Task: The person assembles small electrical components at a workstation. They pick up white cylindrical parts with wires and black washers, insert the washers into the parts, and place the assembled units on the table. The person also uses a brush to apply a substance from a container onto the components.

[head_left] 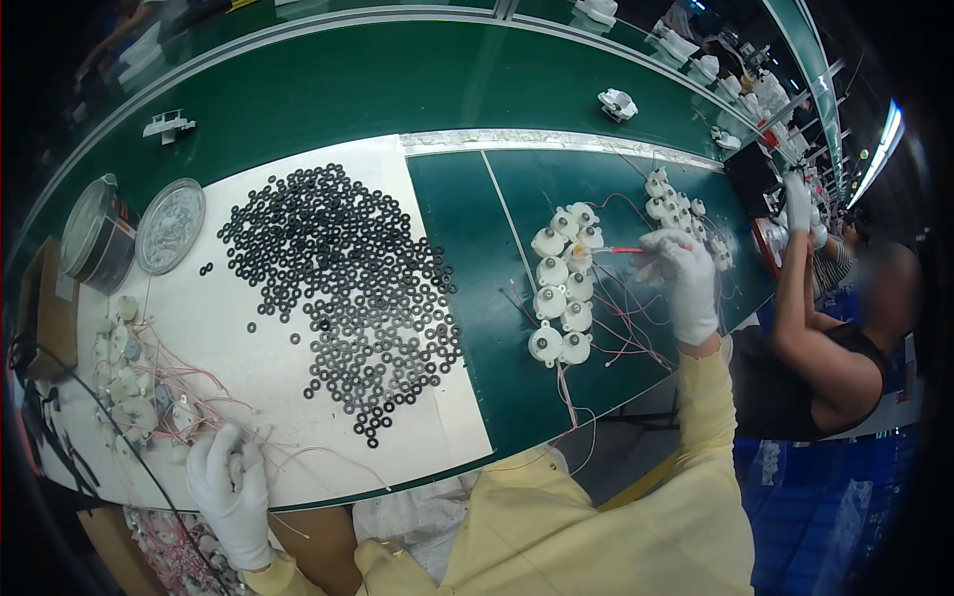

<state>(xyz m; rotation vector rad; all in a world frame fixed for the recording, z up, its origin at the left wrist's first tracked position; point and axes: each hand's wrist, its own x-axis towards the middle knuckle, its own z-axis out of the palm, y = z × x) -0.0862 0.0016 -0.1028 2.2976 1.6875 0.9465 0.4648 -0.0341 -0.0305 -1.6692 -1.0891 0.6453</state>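
Observation:
My right hand (680, 268), in a white glove, is closed round a thin red-handled brush (618, 250). Its pale tip meets one of the white round motors (551, 270), which stand in a close double row on the green mat with their dark shafts up. Red and white wires trail from them to the right and toward me. My left hand (231, 487), gloved too, lies at the near left table edge with its fingers bent and apart. Beside it is a loose heap of similar motors (134, 412) with pink wires; nothing shows in its grasp.
Many black rings (318, 238) spread over the white sheet (248, 377). A tub (99, 238) and its round lid (171, 226) stand far left by a cardboard box (50, 308). More motors (671, 204) sit far right. A co-worker (835, 348) is at the right.

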